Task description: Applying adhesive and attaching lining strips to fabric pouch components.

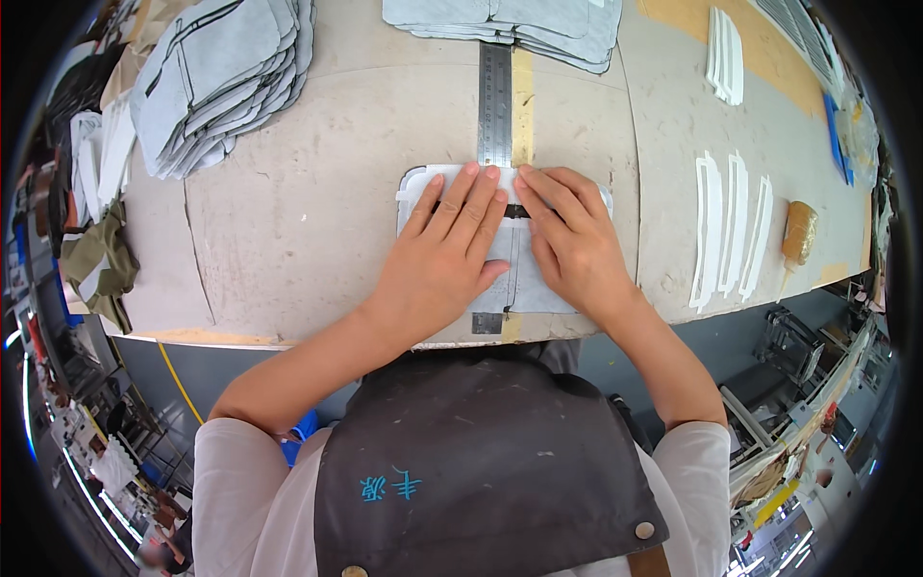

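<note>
A light grey panel with rounded corners [543, 279] lies flat on the table in front of me. A white strip [507, 179] runs along its far edge, and a dark slot [517, 212] shows just below that strip. My left hand [418, 255] rests flat on the panel's left half, fingers stretched over the strip and thumb out to the side. On the right half, my right hand [582, 245] presses down with slightly bent fingers, its fingertips close to the left ones. Neither hand is wrapped around anything. Beyond the panel, a metal ruler [495, 106] lies lengthwise beside a yellowish tape strip [522, 106].
Stacked grey panels stand at the far left [226, 77] and far middle [567, 24]. To the right lie several white strips [709, 231] and an amber cylindrical thing with a narrow tip [800, 231]. More strips [726, 58] lie farther off. Olive cloth [101, 264] hangs at the left edge.
</note>
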Motion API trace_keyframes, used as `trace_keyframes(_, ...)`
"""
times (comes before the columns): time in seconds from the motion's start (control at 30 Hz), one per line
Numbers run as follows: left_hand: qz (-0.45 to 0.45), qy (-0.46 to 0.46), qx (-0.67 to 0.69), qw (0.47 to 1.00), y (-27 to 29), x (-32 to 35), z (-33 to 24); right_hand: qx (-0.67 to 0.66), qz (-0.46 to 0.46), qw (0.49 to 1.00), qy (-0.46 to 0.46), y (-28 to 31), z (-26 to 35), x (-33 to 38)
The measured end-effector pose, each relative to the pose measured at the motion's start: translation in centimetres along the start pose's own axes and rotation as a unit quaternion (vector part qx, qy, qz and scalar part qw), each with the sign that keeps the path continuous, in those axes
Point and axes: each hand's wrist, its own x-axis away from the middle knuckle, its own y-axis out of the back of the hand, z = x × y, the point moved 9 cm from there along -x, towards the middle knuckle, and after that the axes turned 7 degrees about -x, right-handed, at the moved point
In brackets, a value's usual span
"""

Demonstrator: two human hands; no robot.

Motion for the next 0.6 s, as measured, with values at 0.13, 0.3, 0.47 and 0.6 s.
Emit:
trace_keyframes(0.13, -0.02, 0.006, 0.006, 1.0, 0.3, 0.0, 0.2, -0.005, -0.002, 1.0, -0.004, 0.1, -0.1, 0.0)
trace_keyframes(0.3, -0.139, 0.068, 0.085, 0.984, 3.2, 1.0, 4.9, -0.019, -0.008, 1.0, -0.002, 0.4, -0.3, 0.0)
trace_keyframes(0.47, -0.143, 0.096, 0.142, 0.975, 4.1, 1.6, 7.7, -0.057, 0.004, 0.998, -0.04, 0.7, 0.0, -1.3)
trace_keyframes(0.6, -0.161, 0.081, 0.15, 0.972, 4.1, 1.7, 7.6, -0.131, -0.011, 0.99, -0.048, -0.6, 0.2, -3.1)
